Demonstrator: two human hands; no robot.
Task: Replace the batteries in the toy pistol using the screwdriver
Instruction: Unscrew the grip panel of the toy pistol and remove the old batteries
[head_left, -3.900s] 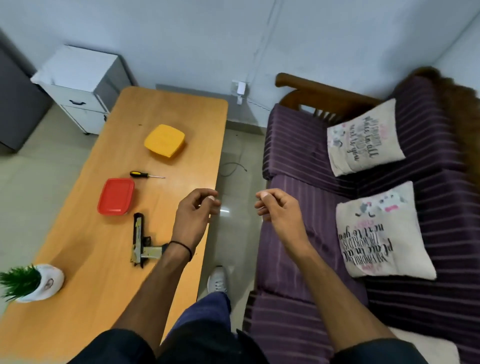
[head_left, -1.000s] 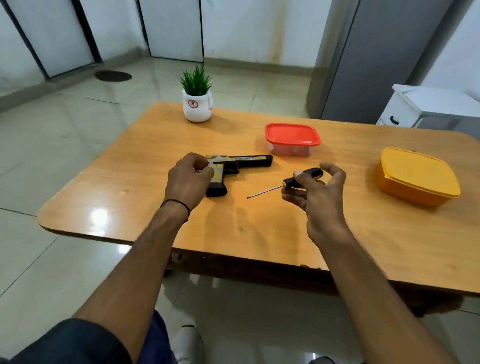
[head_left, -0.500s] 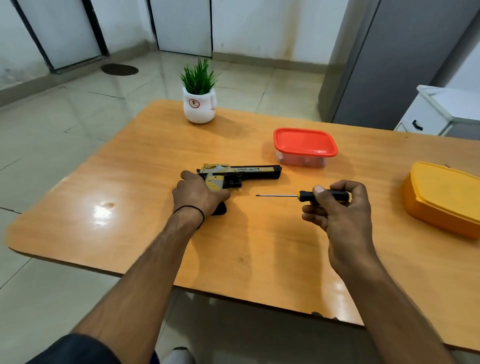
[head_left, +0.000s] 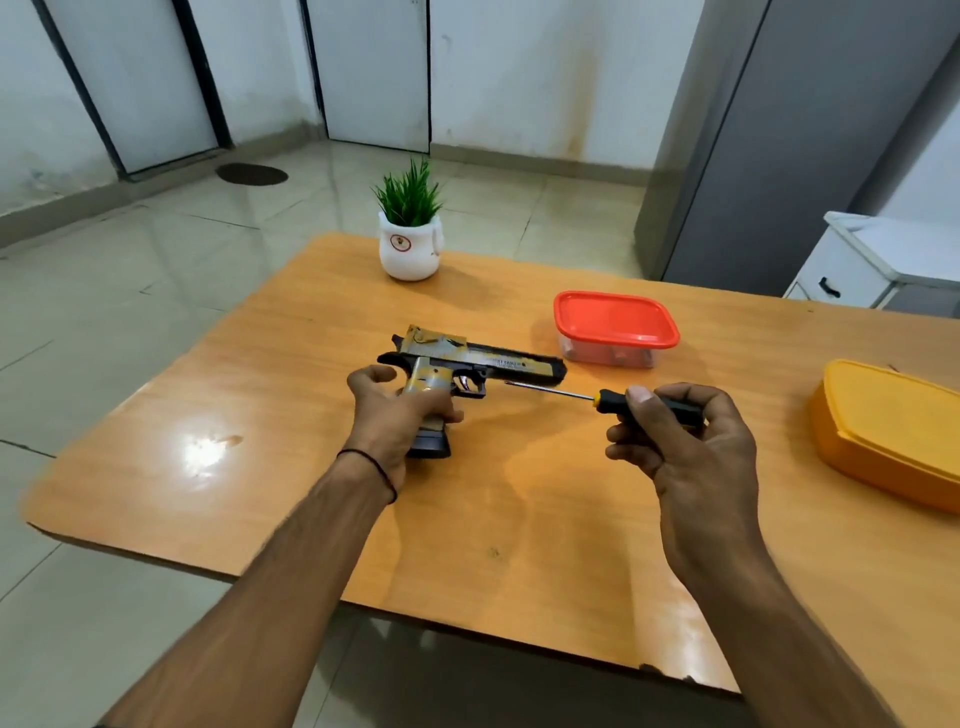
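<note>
In front of me a rounded orange-brown wooden table (head_left: 260, 415) stands on a glossy pale tiled floor, with white walls behind it. I count one black-and-gold toy pistol (head_left: 483, 359) near the middle of the table, its barrel pointing to my right. My left hand (head_left: 395, 415), a thin black cord at the wrist, has its fingers wrapped round the pistol's grip; I cannot tell whether the black base of the grip rests on the wood. My right hand (head_left: 685, 447) pinches the one screwdriver (head_left: 605, 401) by its black-and-yellow handle, thumb on top. The thin metal shaft reaches left, its tip just under the barrel, and I cannot tell if it touches. There are two lidded boxes: a clear plastic one with a red lid (head_left: 615, 325) just beyond the muzzle, and a yellow one (head_left: 893, 426) at the right edge. A single white pot of green artificial grass (head_left: 410, 249) sits at the far edge. Beyond the table stand one tall grey cabinet (head_left: 779, 156) and one white drawer unit (head_left: 872, 260).
</note>
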